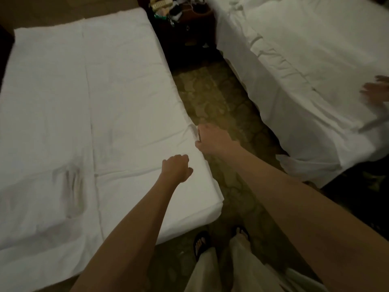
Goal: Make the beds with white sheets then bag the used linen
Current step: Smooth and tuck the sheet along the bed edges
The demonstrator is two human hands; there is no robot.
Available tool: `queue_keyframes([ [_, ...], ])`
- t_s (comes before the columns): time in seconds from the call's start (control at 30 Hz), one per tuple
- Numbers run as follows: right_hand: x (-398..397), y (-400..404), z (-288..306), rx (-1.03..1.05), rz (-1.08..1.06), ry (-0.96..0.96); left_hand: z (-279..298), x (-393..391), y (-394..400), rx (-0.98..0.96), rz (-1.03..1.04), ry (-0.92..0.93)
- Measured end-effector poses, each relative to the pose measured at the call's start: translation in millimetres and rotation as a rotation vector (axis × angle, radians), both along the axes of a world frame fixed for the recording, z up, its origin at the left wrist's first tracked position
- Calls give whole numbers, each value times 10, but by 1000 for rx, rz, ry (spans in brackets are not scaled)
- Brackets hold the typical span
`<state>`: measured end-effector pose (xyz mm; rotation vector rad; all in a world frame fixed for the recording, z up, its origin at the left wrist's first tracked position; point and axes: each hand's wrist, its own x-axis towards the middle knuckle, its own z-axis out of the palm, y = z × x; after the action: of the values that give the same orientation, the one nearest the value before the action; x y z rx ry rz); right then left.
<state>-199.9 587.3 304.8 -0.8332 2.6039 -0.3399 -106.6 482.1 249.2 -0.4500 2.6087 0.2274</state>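
The left bed [63, 102] is covered by a white sheet [126, 85] with fold creases, lying flat. My right hand [210, 141] pinches the sheet's edge at the bed's right side, where the cloth bunches up. My left hand [176, 168] hovers over the sheet near that edge, its fingers curled with nothing in them. The right bed [305, 70] carries rumpled white linen [273, 51] that hangs down its side.
A patterned carpet aisle [221, 102] runs between the beds. A dark nightstand [185, 28] with small clutter stands at its far end. Another person's hand [376, 89] rests on the right bed at the frame's edge. My sandalled feet [221, 241] stand by the left bed's corner.
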Motion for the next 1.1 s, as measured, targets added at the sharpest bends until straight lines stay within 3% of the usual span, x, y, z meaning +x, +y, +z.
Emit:
queue_keyframes([
  [0.23,44,565,-1140,210,8,-200,-328,-459,321,24,-6,43],
  [0.67,6,1249,-2959,316,-30,-496,-2218,-368,1105,133,-37,-171],
  [0.87,11,1550,-3475,364,-66,-557,-2802,-407,1385,-4,-227,-242],
  [1.1,189,1767,-3840,363,-129,-687,-3243,-470,1578,-293,-494,-400],
])
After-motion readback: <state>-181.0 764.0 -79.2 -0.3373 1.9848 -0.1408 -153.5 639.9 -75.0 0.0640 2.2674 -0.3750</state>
